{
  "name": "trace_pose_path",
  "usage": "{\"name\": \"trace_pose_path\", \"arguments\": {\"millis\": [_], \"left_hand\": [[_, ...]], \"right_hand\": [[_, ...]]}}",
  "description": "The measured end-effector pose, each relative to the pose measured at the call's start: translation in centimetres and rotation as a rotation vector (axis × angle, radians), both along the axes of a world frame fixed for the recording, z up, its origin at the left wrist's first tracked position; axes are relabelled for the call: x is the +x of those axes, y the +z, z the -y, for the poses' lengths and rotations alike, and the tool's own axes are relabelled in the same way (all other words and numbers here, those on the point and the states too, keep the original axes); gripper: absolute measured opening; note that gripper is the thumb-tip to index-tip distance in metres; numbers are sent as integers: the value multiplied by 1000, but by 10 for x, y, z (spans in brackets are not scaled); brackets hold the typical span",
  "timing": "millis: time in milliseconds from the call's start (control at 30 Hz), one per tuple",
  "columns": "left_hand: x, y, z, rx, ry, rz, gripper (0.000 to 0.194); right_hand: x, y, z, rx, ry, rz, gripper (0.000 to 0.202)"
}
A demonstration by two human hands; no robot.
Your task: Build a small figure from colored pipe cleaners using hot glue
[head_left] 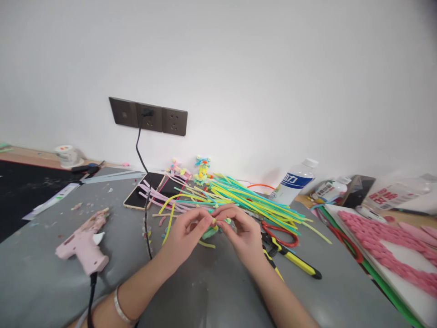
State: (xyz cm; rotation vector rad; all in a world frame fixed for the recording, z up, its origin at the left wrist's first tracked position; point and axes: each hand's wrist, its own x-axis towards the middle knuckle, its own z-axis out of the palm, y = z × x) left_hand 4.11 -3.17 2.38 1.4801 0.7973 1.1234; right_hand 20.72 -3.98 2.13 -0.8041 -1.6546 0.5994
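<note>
Above the middle of the grey mat, the fingertips of my left hand [186, 232] and my right hand [243, 233] meet in a pinch. Between them is a small green and yellow pipe-cleaner piece [210, 233], mostly hidden by the fingers. Just behind lies a spread of yellow, teal and lilac pipe cleaners [252, 205]. To the right of my right hand are yellow-and-black pliers [295, 260] and red-handled scissors [290, 237]. A pink glue gun [85, 248] rests on its side left of my left arm.
Two small pipe-cleaner figures [202, 169] stand by the wall. Phones [141, 193] lie behind my left hand. A black cord [139, 148] drops from the wall socket [149, 117] across the mat. At right are a bottle [295, 182] and a board with pink braiding [382, 246].
</note>
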Motion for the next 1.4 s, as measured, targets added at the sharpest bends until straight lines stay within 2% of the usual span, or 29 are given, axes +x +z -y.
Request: {"name": "trace_pose_path", "arguments": {"millis": [200,533,867,1400], "left_hand": [[0,2,0,52,-23,-51,35],[-1,0,3,43,-62,-23,33],[0,1,3,90,71,31,33],[-2,-1,5,101,79,45,28]], "right_hand": [[-4,-1,1,17,-19,12,7],[-10,-6,4,4,-72,-28,9],[-13,-9,8,54,-51,-5,13],[-15,-6,10,63,-5,-11,23]]}}
